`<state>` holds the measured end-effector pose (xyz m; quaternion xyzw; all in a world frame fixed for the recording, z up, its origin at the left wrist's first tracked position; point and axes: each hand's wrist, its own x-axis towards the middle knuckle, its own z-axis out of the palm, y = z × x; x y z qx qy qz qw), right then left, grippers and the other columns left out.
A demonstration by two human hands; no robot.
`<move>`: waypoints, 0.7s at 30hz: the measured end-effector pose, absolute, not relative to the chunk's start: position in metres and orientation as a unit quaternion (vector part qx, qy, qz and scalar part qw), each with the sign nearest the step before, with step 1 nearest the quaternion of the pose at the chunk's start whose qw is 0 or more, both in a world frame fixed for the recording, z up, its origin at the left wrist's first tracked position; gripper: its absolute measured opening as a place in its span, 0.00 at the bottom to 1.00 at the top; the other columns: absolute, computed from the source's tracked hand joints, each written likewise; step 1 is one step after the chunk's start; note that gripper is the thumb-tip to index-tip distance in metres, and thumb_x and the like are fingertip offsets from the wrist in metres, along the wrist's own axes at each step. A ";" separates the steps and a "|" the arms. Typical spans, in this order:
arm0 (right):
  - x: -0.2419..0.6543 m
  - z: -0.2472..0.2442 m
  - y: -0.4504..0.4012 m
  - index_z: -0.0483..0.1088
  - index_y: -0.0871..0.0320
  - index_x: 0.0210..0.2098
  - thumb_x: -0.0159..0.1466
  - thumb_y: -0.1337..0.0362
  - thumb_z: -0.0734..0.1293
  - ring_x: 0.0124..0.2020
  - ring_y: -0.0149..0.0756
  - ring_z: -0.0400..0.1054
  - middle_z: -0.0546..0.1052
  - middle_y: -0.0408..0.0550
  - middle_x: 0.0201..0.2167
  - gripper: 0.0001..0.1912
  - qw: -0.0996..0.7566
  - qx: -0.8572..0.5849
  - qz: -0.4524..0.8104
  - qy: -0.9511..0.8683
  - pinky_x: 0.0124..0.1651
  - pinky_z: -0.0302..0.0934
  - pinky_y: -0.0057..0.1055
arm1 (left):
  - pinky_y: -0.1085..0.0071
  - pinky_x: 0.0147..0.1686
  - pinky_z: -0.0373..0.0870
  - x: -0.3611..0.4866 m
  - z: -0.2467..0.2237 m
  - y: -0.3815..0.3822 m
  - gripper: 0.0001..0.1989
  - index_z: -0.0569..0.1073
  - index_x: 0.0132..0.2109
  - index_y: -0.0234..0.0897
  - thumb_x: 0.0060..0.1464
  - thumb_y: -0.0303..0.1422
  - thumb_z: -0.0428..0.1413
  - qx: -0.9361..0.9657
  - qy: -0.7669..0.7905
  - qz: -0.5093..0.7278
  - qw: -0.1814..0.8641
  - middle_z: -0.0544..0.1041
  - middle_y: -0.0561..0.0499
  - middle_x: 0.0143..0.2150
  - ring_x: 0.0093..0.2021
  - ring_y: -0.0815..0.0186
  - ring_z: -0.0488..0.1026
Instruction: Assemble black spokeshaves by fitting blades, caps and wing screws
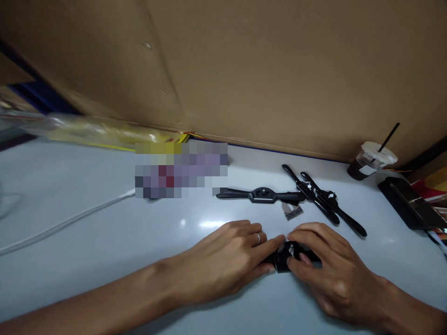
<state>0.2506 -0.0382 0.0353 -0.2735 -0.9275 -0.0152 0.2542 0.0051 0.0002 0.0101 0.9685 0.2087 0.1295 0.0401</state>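
Observation:
A black spokeshave lies at the front of the table between my hands. My left hand, with a ring on one finger, grips its left handle, thumb and forefinger near the body. Curled over the right side is my right hand, its fingers and thumb around the body close to the silvery screw. The right handle is mostly hidden under that hand. Just beyond lies another spokeshave, with a flat metal blade beside it. Two more spokeshaves rest side by side, slanted, at its right end.
A lidded plastic cup with a dark drink and straw stands at the back right. Nearby is a black flat device. A white cable runs across the left to a pixelated object. Brown board walls the back.

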 end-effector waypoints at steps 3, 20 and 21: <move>0.253 0.037 -0.038 0.77 0.63 0.34 0.65 0.82 0.61 0.48 0.46 0.68 0.78 0.59 0.45 0.15 0.259 -0.293 -0.050 -0.919 0.47 0.72 0.41 | 0.65 0.33 0.71 0.005 0.011 0.000 0.17 0.67 0.63 0.32 0.72 0.36 0.53 0.968 0.210 0.130 0.042 0.78 0.50 0.36 0.33 0.60 0.76; 0.254 0.036 -0.037 0.76 0.65 0.40 0.67 0.79 0.61 0.46 0.46 0.67 0.76 0.59 0.43 0.12 0.264 -0.306 -0.036 -0.914 0.46 0.68 0.44 | 0.64 0.32 0.71 0.006 0.012 0.000 0.16 0.68 0.61 0.32 0.72 0.36 0.52 0.968 0.211 0.132 0.034 0.78 0.51 0.35 0.32 0.60 0.76; 0.253 0.035 -0.037 0.75 0.65 0.42 0.68 0.77 0.62 0.44 0.46 0.66 0.76 0.58 0.42 0.10 0.262 -0.319 -0.029 -0.911 0.46 0.68 0.45 | 0.64 0.31 0.71 0.006 0.012 0.000 0.15 0.69 0.60 0.32 0.72 0.35 0.53 0.968 0.211 0.132 0.034 0.78 0.51 0.35 0.32 0.60 0.76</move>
